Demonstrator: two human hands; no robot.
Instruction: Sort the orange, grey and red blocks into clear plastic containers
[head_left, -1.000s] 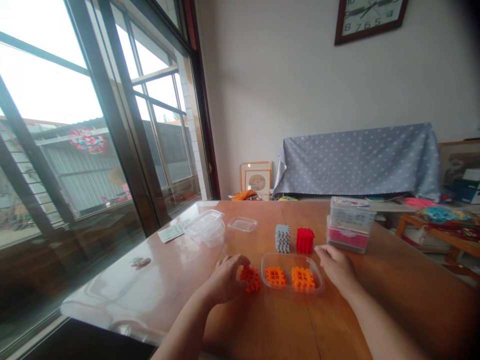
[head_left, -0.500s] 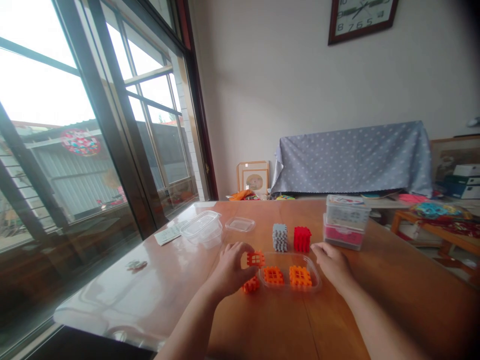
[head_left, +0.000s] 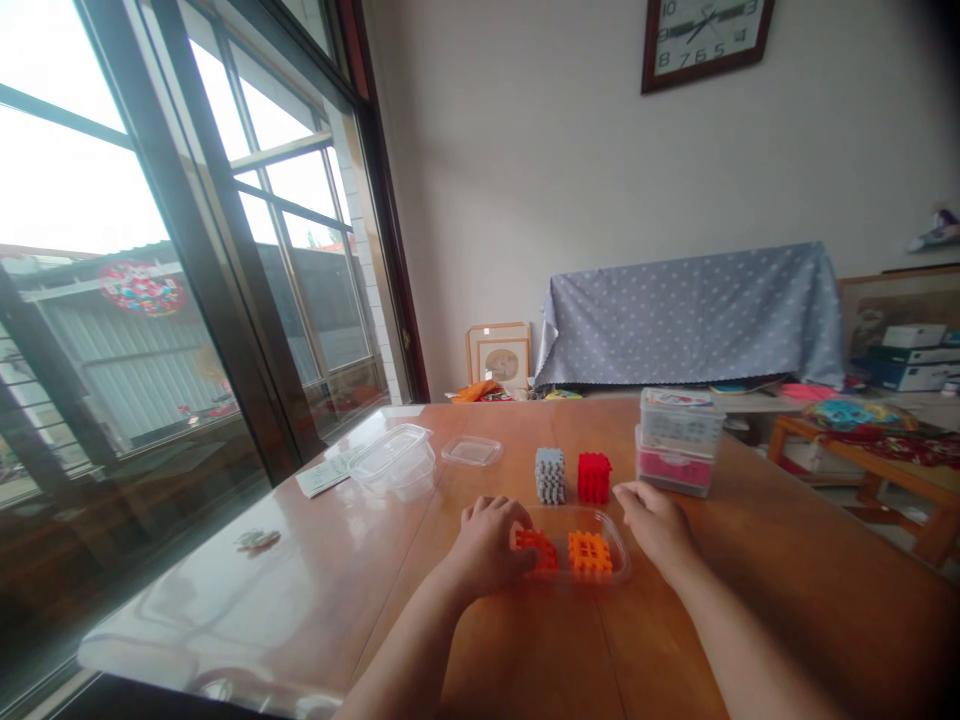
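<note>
A shallow clear plastic tray (head_left: 616, 560) lies on the brown table (head_left: 787, 600) in front of me. Two orange lattice tiles rest in it, one at its left (head_left: 538, 546) and one at its right (head_left: 590, 553). My left hand (head_left: 491, 542) curls over the tray's left end, its fingers closed on the left orange tile. My right hand (head_left: 654, 524) rests against the tray's right rim with fingers bent, holding nothing I can see. Behind the tray stand a grey lattice cube (head_left: 550, 475) and a red lattice cube (head_left: 594, 477).
Two stacked lidded boxes (head_left: 677, 455) stand at the back right. A clear tub (head_left: 394, 462), a loose clear lid (head_left: 471, 451) and a paper slip (head_left: 321, 478) lie at the back left. A large window runs along the left; a cloth-covered piece of furniture (head_left: 690, 315) stands behind the table.
My left hand lifted an orange tile from beside the tray and carried it right, into the tray's left end. The right hand stayed at the tray's right rim. The view shifted slightly.
</note>
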